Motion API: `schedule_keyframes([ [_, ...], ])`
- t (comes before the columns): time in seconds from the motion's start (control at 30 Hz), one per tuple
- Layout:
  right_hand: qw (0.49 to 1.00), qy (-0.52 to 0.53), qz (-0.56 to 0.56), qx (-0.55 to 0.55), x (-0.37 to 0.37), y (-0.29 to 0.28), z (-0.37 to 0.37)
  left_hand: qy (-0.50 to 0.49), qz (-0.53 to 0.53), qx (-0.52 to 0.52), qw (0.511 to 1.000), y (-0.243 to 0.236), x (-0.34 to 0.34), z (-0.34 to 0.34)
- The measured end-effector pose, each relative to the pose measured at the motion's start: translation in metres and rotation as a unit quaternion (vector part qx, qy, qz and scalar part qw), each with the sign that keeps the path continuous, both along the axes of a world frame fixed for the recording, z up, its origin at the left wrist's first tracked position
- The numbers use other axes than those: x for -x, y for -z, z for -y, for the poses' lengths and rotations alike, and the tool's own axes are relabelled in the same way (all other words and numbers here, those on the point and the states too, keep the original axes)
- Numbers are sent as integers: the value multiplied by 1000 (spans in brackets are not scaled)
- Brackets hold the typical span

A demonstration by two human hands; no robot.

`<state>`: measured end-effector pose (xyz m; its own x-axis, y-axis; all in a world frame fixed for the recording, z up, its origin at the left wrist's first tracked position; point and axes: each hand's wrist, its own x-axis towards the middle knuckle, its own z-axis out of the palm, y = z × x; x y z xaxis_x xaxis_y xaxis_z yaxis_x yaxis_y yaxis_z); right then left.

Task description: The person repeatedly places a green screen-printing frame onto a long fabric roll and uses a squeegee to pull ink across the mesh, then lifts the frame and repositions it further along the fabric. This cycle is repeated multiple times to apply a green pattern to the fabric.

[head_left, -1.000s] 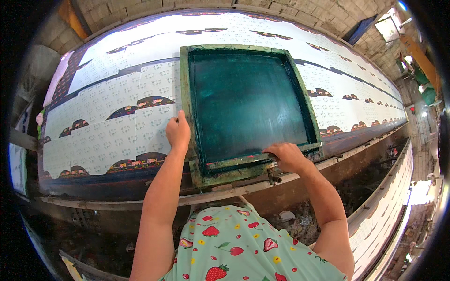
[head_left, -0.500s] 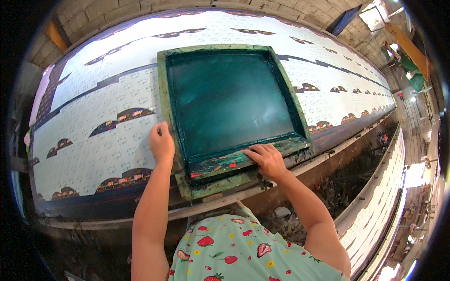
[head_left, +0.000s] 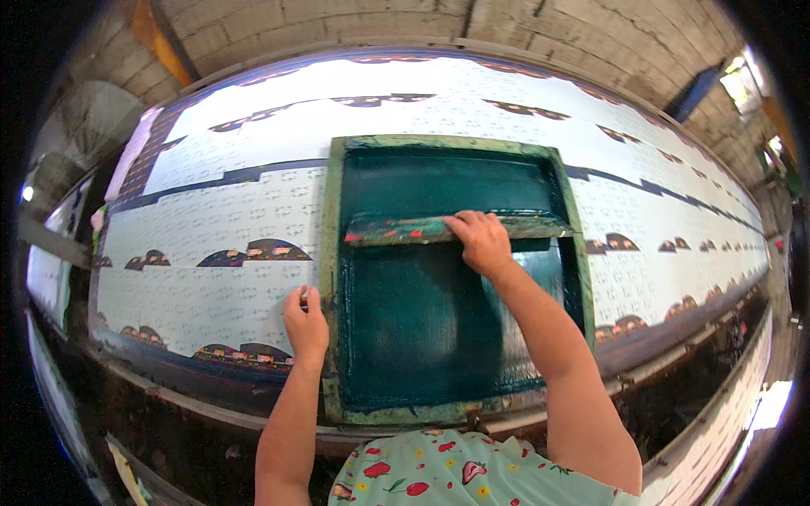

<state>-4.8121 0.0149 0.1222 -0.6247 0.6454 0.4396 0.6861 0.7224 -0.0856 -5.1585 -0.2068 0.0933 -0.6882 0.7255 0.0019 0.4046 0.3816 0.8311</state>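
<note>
My right hand is wrapped over the top edge of a long, paint-stained squeegee. The squeegee lies crosswise in a green-edged printing screen, in its far half. Dark green ink coats the mesh on both sides of the blade. Just left of the screen's left rail, my left hand is held with thumb and fingers curled together. Whatever may be between those fingers is too small to make out. Beneath the screen spreads white fabric with small greenish prints and dark, scalloped floral patches.
The long printing table has a raised rail along its near side. A block wall runs behind it. At the lower right, another fabric-covered table stands across a dark gap. A grey beam juts in at the left.
My right hand has pushed the squeegee from the screen's near end to its far half. My left hand stays curled beside the left rail. The whole view has shifted.
</note>
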Motion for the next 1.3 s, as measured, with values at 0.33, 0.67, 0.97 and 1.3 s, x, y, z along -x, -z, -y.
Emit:
schedule_keyframes([
  [0.33,998,36,35,22,31,-4,-162,-68,-10,20,997,-10,-11,-5],
  [0.67,995,36,48,76,25,-18,-182,-64,-19,16,998,-12,-13,-3],
  [0.97,991,28,77,108,17,-23,-196,-57,-68,4,996,-8,-13,-3],
  [1.3,973,-14,147,176,3,-34,-121,-35,-88,-12,995,3,-3,-3],
])
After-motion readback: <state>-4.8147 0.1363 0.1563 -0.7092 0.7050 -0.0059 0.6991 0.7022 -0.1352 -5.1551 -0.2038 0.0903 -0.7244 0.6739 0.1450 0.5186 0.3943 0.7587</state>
